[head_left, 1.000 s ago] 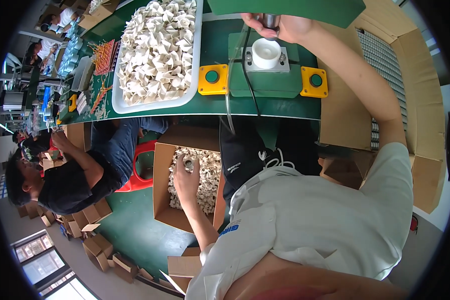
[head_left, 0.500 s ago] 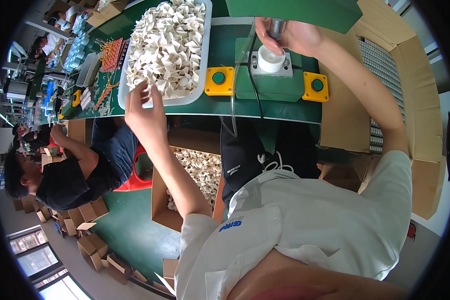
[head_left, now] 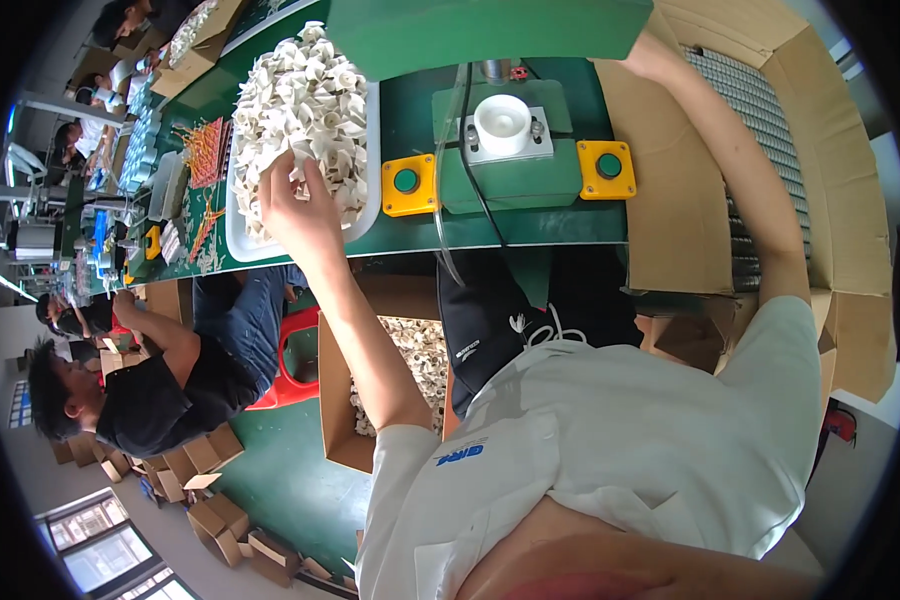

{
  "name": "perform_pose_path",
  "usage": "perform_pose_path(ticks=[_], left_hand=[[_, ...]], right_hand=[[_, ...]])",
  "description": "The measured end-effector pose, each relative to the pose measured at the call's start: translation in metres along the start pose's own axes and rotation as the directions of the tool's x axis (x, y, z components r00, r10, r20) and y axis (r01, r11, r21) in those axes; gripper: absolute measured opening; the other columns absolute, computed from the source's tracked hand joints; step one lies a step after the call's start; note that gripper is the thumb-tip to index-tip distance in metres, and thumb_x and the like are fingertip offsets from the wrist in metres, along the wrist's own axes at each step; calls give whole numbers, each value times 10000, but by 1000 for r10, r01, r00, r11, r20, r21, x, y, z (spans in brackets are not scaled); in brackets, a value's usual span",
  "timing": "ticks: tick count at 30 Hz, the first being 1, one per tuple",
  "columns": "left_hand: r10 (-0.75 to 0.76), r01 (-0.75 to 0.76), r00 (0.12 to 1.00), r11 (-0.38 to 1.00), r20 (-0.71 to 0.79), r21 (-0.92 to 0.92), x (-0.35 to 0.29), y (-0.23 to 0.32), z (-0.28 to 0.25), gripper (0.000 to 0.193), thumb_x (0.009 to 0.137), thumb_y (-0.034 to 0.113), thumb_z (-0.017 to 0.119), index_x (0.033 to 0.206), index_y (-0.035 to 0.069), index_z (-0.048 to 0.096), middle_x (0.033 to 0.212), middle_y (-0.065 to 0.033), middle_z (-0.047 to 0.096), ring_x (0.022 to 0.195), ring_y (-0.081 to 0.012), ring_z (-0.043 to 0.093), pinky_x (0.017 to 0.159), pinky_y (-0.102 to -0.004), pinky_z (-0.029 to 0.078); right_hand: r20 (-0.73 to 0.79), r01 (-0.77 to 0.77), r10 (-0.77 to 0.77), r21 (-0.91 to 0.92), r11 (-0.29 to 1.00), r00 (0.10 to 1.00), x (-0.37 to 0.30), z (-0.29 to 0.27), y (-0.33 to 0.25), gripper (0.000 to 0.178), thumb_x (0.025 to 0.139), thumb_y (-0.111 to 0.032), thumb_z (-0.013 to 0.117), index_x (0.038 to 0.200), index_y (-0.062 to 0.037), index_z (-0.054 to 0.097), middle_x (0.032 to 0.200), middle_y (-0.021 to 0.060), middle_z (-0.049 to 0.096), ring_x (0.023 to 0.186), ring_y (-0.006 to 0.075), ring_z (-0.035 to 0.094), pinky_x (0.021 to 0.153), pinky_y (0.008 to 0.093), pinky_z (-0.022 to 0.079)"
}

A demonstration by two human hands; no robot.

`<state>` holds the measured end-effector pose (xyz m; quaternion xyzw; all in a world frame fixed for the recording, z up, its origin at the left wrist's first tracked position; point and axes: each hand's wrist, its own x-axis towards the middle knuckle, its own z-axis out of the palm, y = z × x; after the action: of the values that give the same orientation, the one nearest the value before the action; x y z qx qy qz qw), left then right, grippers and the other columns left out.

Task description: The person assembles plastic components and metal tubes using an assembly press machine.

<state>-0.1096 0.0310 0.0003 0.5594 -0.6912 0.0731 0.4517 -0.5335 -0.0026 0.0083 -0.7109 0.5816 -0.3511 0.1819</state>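
My left hand (head_left: 300,208) reaches over a white tray (head_left: 367,200) heaped with small white parts (head_left: 305,110) that have pointed flaps. Its fingers are apart and bent down into the near part of the heap; I make out nothing held between them. My right hand (head_left: 652,58) is mostly hidden behind a green machine panel (head_left: 500,35), so its fingers do not show. Below that panel, a round white cup-shaped piece (head_left: 503,125) sits on a metal plate (head_left: 542,145) on a green machine base (head_left: 530,188).
Yellow boxes with green buttons (head_left: 409,185) (head_left: 607,172) flank the machine. A cable (head_left: 465,150) and a clear tube hang in front. An open carton (head_left: 670,200) holding rows of metallic cylinders stands right. Below is a box of white parts (head_left: 410,350). A seated person (head_left: 170,375) is at left.
My right hand has gone from the white cup-shaped piece to behind the green panel. My left hand has moved further into the heap of white parts. The whole view has shifted slightly.
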Motion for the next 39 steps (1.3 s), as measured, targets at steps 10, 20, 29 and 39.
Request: perform_pose_path(ticks=[10, 20, 29, 39], left_hand=[[431, -342, 884, 861, 180, -377, -15, 114, 43, 280, 828, 0, 682, 1106, 18, 707, 1095, -95, 714, 859, -249, 672, 766, -312, 543], [466, -432, 852, 883, 239, -181, -24, 105, 6, 350, 845, 189, 682, 1165, 48, 670, 1124, -108, 689, 884, -288, 659, 705, -349, 535], [188, -336, 775, 931, 604, 140, -44, 80, -26, 321, 800, 112, 646, 1116, 63, 666, 1130, -118, 684, 686, -331, 667, 577, -381, 522], [-116, -246, 626, 909, 771, 336, -13, 107, -22, 385, 883, 364, 626, 1142, 82, 668, 833, -138, 728, 706, -381, 677, 609, -441, 523]], right_hand=[[324, 80, -148, 214, 974, 934, 22, -1, 10, 407, 1033, -390, 428, 967, -26, 599, 687, 56, 540, 636, 225, 542, 638, 310, 453], [713, 108, -43, -46, 993, 700, -4, -10, -43, 344, 832, -397, 757, 869, -67, 666, 696, 46, 641, 586, 150, 547, 540, 274, 415], [801, 159, 276, -415, 896, 532, -28, -4, -64, 486, 592, -367, 929, 837, -55, 647, 665, 37, 611, 563, 181, 531, 548, 291, 414], [792, 209, 251, -426, 880, 557, -27, -4, -58, 427, 646, -349, 903, 800, -60, 628, 674, 33, 609, 575, 183, 519, 552, 294, 408]])
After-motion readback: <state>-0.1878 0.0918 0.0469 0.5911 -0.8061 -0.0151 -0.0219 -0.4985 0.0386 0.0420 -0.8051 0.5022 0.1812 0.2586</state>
